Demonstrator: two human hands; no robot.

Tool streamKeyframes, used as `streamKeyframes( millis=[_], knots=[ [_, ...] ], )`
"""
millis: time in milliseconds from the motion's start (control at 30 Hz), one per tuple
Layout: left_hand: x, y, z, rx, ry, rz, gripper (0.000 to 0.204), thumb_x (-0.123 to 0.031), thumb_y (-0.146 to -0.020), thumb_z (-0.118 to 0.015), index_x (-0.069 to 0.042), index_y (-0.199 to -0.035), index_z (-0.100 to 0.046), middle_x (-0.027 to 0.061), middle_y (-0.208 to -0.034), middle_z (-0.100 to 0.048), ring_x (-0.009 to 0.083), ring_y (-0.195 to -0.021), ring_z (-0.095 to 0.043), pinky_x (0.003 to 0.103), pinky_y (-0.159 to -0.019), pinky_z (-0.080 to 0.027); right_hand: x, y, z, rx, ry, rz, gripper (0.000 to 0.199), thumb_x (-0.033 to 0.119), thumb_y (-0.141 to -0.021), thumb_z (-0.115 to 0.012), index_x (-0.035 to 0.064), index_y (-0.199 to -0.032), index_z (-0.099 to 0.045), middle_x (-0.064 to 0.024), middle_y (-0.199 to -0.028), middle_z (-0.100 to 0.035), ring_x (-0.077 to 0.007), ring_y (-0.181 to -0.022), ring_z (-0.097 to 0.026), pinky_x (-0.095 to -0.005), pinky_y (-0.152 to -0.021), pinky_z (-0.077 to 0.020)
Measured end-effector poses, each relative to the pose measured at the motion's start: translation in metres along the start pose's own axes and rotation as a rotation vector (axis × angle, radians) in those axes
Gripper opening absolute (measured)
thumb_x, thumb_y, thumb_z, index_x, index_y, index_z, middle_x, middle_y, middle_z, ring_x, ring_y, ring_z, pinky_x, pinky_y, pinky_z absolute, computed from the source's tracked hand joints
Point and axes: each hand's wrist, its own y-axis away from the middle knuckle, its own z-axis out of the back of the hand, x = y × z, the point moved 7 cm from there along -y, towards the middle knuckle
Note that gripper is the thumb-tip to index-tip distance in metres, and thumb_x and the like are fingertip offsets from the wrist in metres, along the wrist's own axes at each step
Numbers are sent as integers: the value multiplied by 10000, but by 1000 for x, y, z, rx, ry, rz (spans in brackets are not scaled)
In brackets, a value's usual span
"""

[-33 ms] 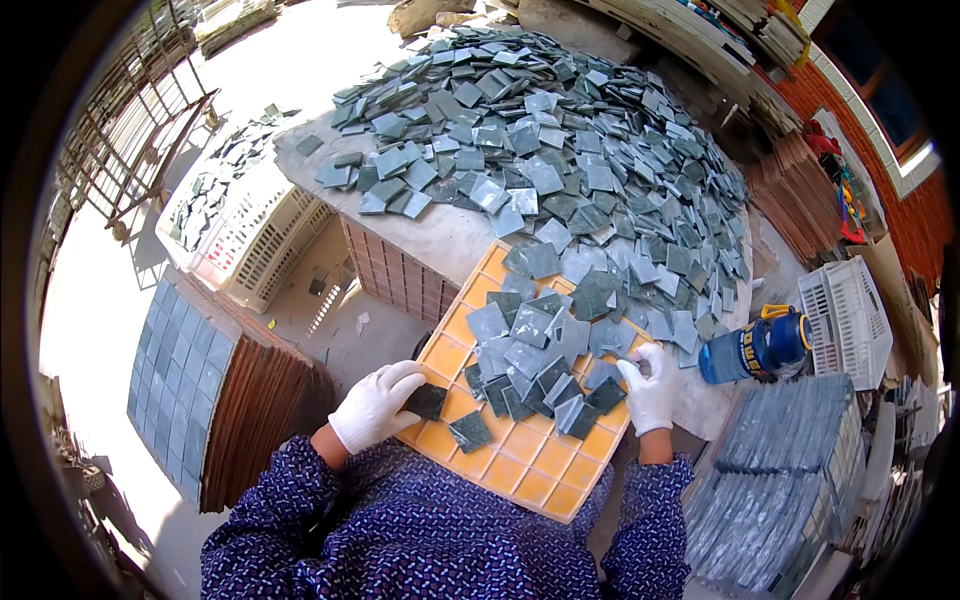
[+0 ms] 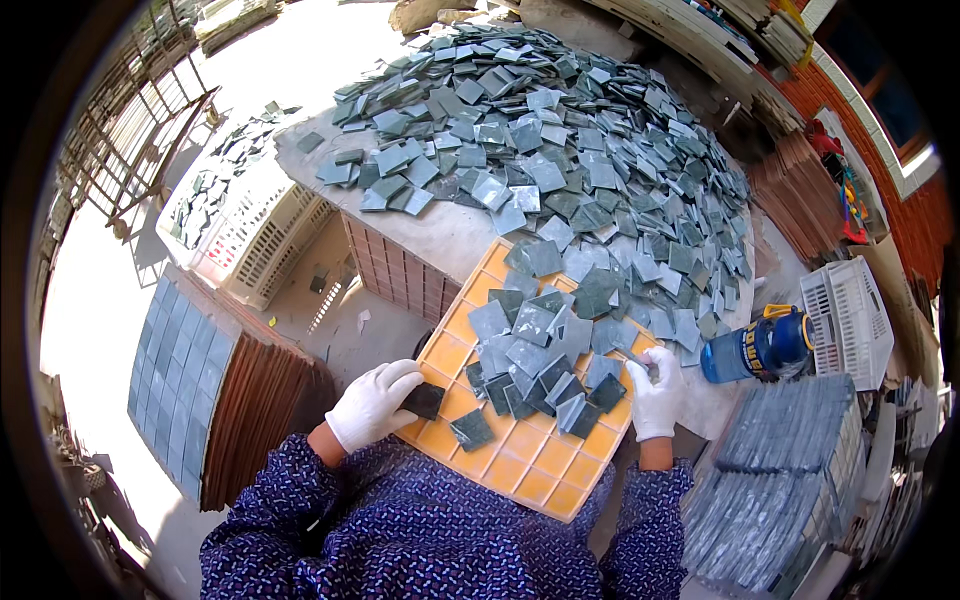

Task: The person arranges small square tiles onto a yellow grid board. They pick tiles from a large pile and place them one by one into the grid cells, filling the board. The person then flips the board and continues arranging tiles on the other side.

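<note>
Left hand: the gloved left hand (image 2: 374, 404) rests at the near-left edge of the orange grid tray (image 2: 520, 462); its fingers pinch one dark tile (image 2: 424, 400) over a cell there.
Right hand: the gloved right hand (image 2: 656, 393) sits at the tray's right edge, fingers curled onto the loose tiles; whether they pinch one I cannot tell.
Tray: it lies tilted, its far end under the tile heap (image 2: 560, 150) on the bench (image 2: 440, 235), its near end toward the lap. Most near cells are bare orange.
Tiles on tray: a loose pile (image 2: 545, 350) covers the middle and far cells; one single tile (image 2: 471, 429) lies in a near cell, just beside the held tile.
Doing it well: judging from the grid, each tile should drop flat and square into one cell, so lower the held tile level, press it down, and let the right hand pull only a few tiles at a time from the pile.
Risk: tiles lying on edge or doubled in a cell would probably need re-seating.
Around: a blue bottle (image 2: 760, 346) lies right of the tray, stacked tile sheets (image 2: 780, 470) below it, a white crate (image 2: 250, 235) to the left.
</note>
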Motion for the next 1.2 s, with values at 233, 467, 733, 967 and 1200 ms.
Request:
streamKeyframes(
  millis=[233,467,733,967,1200],
  knots=[
    [15,36,2,174,-4,1,566,-159,-671,-743,-53,-1184,-529,135,-1243,-515,342,-1083,-552,406,-914,-472,1,114,23,315,-246,-533,210,30,-793,-666,-32,-993,-654,-94,-875,-688,-116,-792,-642,-263,-704,-507],
    [29,40,-10,85,146,-23,626,-218,-681,-783,-84,-1244,-545,153,-1261,-496,354,-1117,-537,410,-937,-466,8,177,25,221,-40,-412,178,45,-744,-705,-1,-912,-666,-120,-924,-653,-225,-828,-643,-325,-739,-511],
    [14,24,-6,115,-35,-17,536,-244,-662,-780,-141,-1171,-648,119,-1300,-462,300,-1014,-556,399,-886,-481,26,177,16,377,90,-82,233,160,-725,-751,52,-919,-683,-106,-946,-600,-272,-907,-588,-376,-796,-487],
    [26,30,-23,29,102,64,876,-437,-749,-736,-32,-1422,-348,230,-1411,-344,400,-1196,-490,413,-996,-430,51,194,13,463,319,-22,549,340,-687,-789,143,-1158,-587,-89,-1220,-473,-324,-1096,-456,-436,-920,-419],
    [6,53,-56,23,89,85,952,-535,-821,-647,21,-1468,-225,295,-1474,-242,443,-1353,-312,439,-1080,-334,54,190,17,463,436,-124,617,376,-676,-794,116,-1174,-540,-99,-1213,-468,-337,-1130,-437,-454,-936,-398]
  ],
)
